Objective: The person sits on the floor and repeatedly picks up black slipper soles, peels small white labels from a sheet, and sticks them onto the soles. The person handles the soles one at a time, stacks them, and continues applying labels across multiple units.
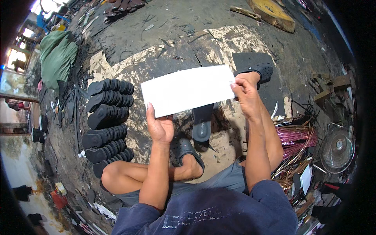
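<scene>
A blank white rectangular sheet (188, 90), long and narrow, is stretched between my two hands above the floor. My left hand (160, 128) grips its near left corner, thumb on top and fingers mostly hidden underneath. At the opposite end, my right hand (246, 94) pinches the right edge between thumb and bent fingers. Below the sheet, between my feet, lies a dark grey sandal sole (201, 129) with its far part covered by the sheet. Both my feet wear dark clogs; the near one (186, 149) is by the sole.
Several rows of stacked black soles (109, 103) stand at left. A green cloth bundle (58, 58) lies beyond them. At right are pink shiny strips (295, 139) and a round fan (338, 148). A thick wooden slab (272, 13) lies far right, and brown sandals (121, 8) sit far off.
</scene>
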{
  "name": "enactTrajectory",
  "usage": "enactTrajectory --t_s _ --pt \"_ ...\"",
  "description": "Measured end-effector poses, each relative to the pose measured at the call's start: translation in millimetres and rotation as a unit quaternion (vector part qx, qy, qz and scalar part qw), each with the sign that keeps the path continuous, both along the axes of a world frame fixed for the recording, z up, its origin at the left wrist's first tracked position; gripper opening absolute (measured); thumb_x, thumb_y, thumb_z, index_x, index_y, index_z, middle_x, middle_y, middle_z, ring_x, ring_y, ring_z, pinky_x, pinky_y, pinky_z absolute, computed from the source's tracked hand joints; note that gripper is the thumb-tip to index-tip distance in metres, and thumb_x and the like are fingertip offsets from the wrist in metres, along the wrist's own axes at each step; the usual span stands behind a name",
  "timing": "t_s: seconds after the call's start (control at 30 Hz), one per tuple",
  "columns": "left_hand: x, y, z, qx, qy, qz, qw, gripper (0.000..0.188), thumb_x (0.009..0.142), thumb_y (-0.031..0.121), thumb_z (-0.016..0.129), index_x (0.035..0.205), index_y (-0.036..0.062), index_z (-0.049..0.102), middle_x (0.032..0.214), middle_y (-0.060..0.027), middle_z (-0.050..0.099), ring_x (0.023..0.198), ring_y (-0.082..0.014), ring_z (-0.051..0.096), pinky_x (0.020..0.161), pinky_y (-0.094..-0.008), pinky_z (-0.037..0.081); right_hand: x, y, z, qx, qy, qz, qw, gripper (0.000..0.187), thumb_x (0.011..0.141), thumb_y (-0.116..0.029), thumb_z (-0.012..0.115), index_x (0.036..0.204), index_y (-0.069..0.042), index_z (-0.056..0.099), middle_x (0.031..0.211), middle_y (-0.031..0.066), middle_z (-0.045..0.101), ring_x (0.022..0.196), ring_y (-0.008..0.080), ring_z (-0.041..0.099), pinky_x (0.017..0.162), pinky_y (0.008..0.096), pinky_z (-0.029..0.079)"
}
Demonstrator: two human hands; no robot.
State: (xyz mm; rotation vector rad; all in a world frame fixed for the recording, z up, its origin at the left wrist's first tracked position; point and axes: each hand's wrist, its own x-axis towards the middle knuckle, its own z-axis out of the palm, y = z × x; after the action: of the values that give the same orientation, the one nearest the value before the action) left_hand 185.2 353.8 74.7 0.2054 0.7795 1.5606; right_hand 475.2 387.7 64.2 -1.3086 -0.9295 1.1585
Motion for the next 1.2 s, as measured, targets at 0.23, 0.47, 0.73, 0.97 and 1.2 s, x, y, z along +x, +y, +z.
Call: enactTrajectory --t_s 0.23,0.47,0.73,0.97,1.2 --pt "2.4 -5.0 0.4 -0.035 0.076 -0.091 0.992 0.034 0.100 0.025 0.060 0.127 0.0041 0.059 0.121 -0.0065 0.066 0.109 -0.0207 0.064 0.092 -0.0393 0.053 36.9 4.0 9.9 0.037 -0.056 -0.074 0.995 0.022 0.097 -0.013 0.067 0.115 -0.001 0.065 0.094 0.0010 0.066 0.081 0.0054 0.058 0.068 0.0206 0.047" --pt "26.3 -13.1 -25.3 -0.080 0.004 -0.164 0.983 0.033 0.101 0.025 0.060 0.127 0.0057 0.058 0.119 -0.0056 0.066 0.104 -0.0182 0.065 0.087 -0.0356 0.053 -21.8 -9.9 37.5 0.129 -0.396 -0.088 0.905 0.027 0.089 -0.012 0.069 0.114 -0.003 0.067 0.106 0.0145 0.068 0.095 0.0309 0.065 0.085 0.0383 0.053" --pt "52.8 -18.9 -18.0 -0.073 -0.007 -0.136 0.988 0.026 0.101 0.014 0.059 0.126 0.0055 0.061 0.109 -0.0020 0.067 0.095 -0.0137 0.063 0.082 -0.0273 0.052 -94.0 -36.4 24.7 0.065 -0.286 0.112 0.950 0.019 0.090 -0.017 0.069 0.103 -0.005 0.071 0.097 0.0138 0.071 0.089 0.0312 0.069 0.078 0.0399 0.054" --pt "59.2 -21.6 -17.7 0.012 0.210 -0.140 0.967 0.047 0.094 -0.001 0.066 0.139 -0.0049 0.053 0.127 -0.0131 0.066 0.112 -0.0166 0.064 0.095 -0.0291 0.053 -91.0 -36.3 21.8 0.094 -0.349 0.100 0.927 0.019 0.091 -0.020 0.068 0.104 -0.007 0.071 0.094 0.0144 0.072 0.088 0.0324 0.070 0.076 0.0411 0.055" --pt "56.5 -19.3 -21.4 0.037 0.259 -0.116 0.958 0.043 0.094 -0.001 0.066 0.135 -0.0072 0.055 0.120 -0.0139 0.068 0.105 -0.0170 0.067 0.091 -0.0301 0.056 -98.2 -37.9 27.3 0.055 -0.311 0.104 0.943 0.017 0.091 -0.022 0.067 0.098 -0.007 0.066 0.087 0.0130 0.073 0.079 0.0332 0.071 0.069 0.0426 0.055"
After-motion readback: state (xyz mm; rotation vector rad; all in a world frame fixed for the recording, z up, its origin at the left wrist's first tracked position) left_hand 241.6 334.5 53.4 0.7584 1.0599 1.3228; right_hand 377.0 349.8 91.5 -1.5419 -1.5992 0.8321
